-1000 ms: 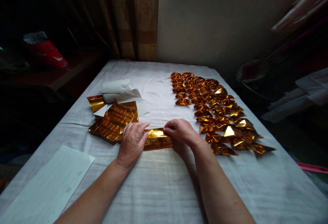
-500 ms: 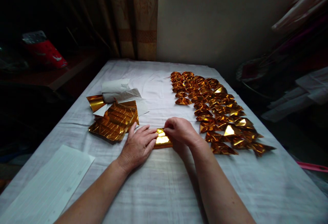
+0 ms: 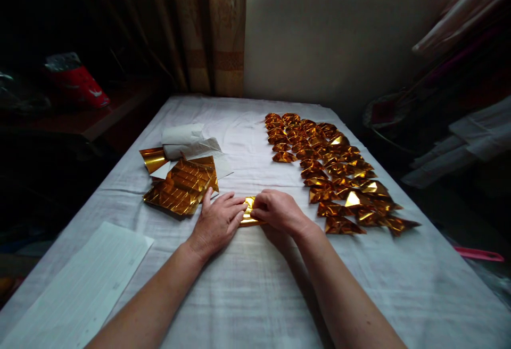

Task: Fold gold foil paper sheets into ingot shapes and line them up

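Since a second ago the gold foil sheet (image 3: 248,212) has shrunk from a long strip between the hands to a small folded piece, and the left hand (image 3: 218,222) has slid rightward until its fingertips nearly meet those of the right hand (image 3: 277,211).

In the head view — the only one — the foil piece lies on the white cloth of the desk (image 3: 255,285), near the middle, with only a narrow gold patch showing between the two hands. The left hand lies flat and spread, palm down, its fingers (image 3: 233,208) pressing the left end of the piece rather than closing around it. The right hand is curled, its fingers bent down onto the right end; whether they pinch an edge or just press cannot be told.

Taking the foil piece as landmark: just to its left and slightly beyond lies a stack of creased gold sheets (image 3: 181,189), the left thumb beside its corner. Farther beyond that stack are white paper pieces (image 3: 187,141). To the right of the piece, rows of folded gold shapes (image 3: 335,171) run away toward the far edge. Near left of it, at the desk's front corner, lies a lined white sheet (image 3: 80,290).
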Available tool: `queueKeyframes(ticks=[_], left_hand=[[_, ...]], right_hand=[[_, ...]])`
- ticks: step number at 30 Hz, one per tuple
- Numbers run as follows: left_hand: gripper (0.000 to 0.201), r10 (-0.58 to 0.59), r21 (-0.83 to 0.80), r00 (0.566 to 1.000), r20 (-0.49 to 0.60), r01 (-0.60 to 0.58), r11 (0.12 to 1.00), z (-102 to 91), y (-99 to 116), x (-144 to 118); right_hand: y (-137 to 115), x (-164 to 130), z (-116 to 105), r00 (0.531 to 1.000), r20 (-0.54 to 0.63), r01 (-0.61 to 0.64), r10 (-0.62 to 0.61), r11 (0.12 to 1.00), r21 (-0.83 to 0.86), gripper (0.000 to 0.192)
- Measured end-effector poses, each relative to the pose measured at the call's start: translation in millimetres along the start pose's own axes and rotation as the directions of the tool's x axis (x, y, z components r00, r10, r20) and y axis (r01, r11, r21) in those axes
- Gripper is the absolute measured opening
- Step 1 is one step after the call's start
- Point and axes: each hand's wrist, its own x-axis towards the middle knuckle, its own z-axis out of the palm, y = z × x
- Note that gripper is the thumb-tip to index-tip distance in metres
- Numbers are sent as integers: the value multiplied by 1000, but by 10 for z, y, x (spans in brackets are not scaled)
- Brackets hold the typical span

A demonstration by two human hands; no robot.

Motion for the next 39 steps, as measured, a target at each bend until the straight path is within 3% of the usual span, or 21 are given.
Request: queueKeyframes(ticks=[11,18,21,25,29,34,39], left_hand=[[25,1,-4,1000,-14,-1,1000,-10,13,-8],[23,12,-5,1000,-12,-12,1000,-17,6,-11],[23,12,-6,1000,-13,-12,1000,-21,14,-10],[25,16,1,1000,-8,-16,1000,-16,13,-11],[24,11,11,1000,-3,-11,1000,-1,9,-11],[23,19,20,1000,-6,-19,1000,-20,16,-13],[18,7,62,999,-33,-5,998,-64,159,28]], right_hand=[[57,-309,215,987,-133,89,-91,996,-25,14],[30,-438,302,955,-268,123,-125,992,-24,11],[-25,-521,319,925,-345,154,-157,987,-36,20],[-92,-641,348,943,-241,206,-229,972,-117,44],[-57,-787,367,973,-101,191,-207,971,-146,49],[11,-911,379,982,-153,79,-107,981,-176,48],[-17,-915,395,982,-162,73,-99,984,-161,49]])
